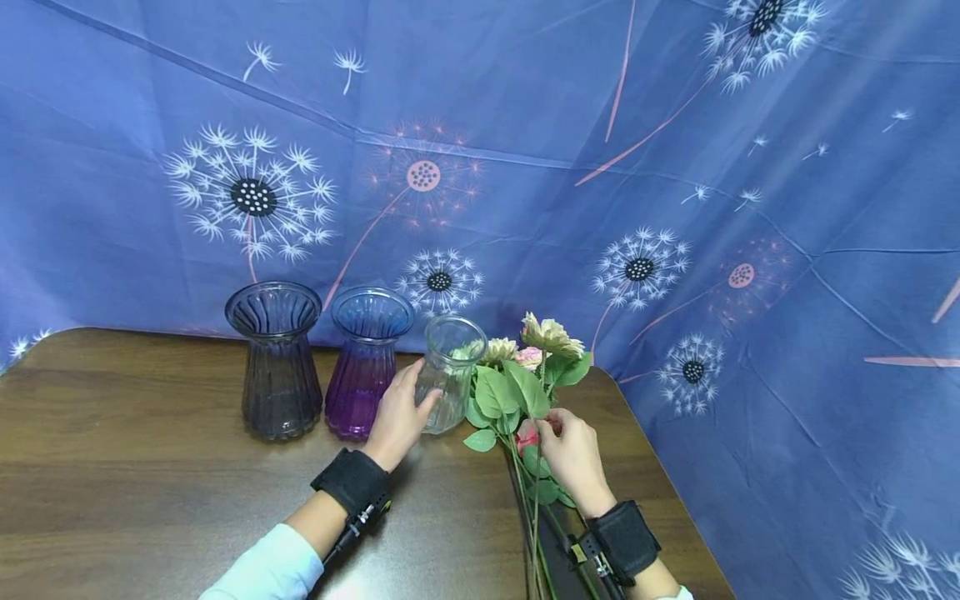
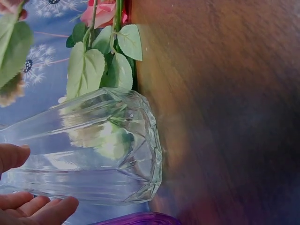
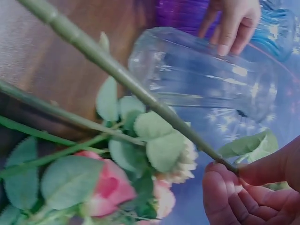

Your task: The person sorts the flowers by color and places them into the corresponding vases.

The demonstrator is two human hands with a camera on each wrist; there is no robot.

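Observation:
A clear glass vase [image 1: 448, 392] with a flared rim stands on the table. My left hand [image 1: 397, 414] is at its left side, thumb across the front of the glass. In the left wrist view its fingers [image 2: 56, 210] look relaxed along the vase's side; how firmly they touch is unclear. My right hand [image 1: 572, 450] pinches the stem [image 3: 140, 93] of a cream flower [image 1: 551, 335] between thumb and fingers, holding it upright above the others. Beneath lie more long-stemmed flowers, among them a pink rose [image 3: 110, 187] and another cream bloom [image 1: 498, 351].
Left of the clear vase stand a purple-and-blue vase [image 1: 362, 367] and a dark grey one [image 1: 280, 367]. The wooden table [image 1: 135, 467] ends at a blue dandelion-print cloth [image 1: 510, 225] behind and to the right. Loose stems run toward the table's front edge.

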